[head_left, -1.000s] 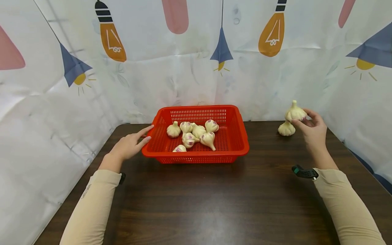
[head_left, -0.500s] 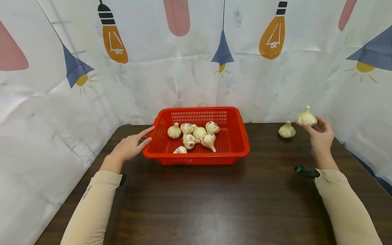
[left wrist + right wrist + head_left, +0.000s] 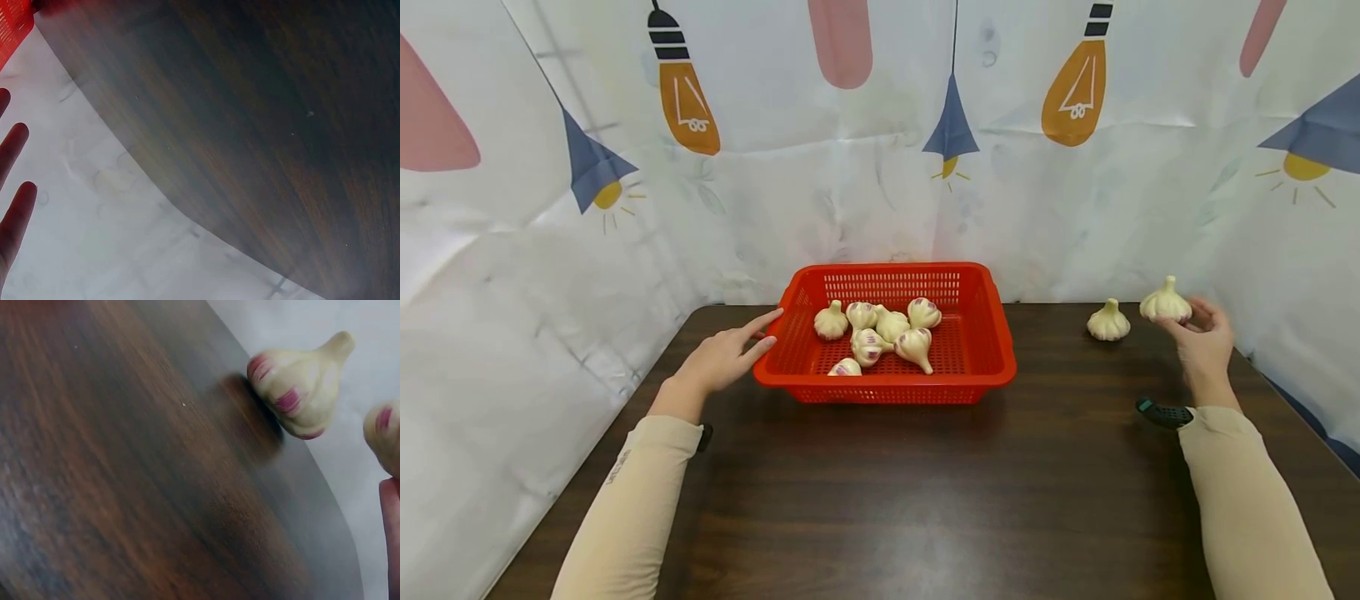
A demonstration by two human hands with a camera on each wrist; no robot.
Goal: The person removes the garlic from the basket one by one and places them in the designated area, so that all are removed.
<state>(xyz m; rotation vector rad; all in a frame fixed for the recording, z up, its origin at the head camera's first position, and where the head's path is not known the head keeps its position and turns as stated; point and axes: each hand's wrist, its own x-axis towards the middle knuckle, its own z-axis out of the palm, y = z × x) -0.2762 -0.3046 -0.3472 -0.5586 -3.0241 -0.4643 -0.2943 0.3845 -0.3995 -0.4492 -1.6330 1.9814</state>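
Note:
At the far right of the table, my right hand (image 3: 1208, 348) holds a garlic bulb (image 3: 1166, 302) between thumb and fingers, its stem pointing up. A second garlic bulb (image 3: 1108, 321) stands upright on the table just left of it; the right wrist view shows this standing bulb (image 3: 299, 387) with purple streaks, and part of the held bulb (image 3: 386, 434) at the edge. My left hand (image 3: 718, 360) rests with extended fingers against the left rim of a red plastic basket (image 3: 887, 381). Inside lie several garlic bulbs (image 3: 913, 348), most of them left of its middle.
The dark wooden table (image 3: 880, 483) reaches back to a white curtain (image 3: 760, 217) printed with lamps and bulbs, which also closes off both sides. A dark band (image 3: 1163, 414) sits on the right wrist.
My right hand has carried its garlic bulb rightward and down, away from above the standing bulb to a spot beside it. The left hand stays at the basket.

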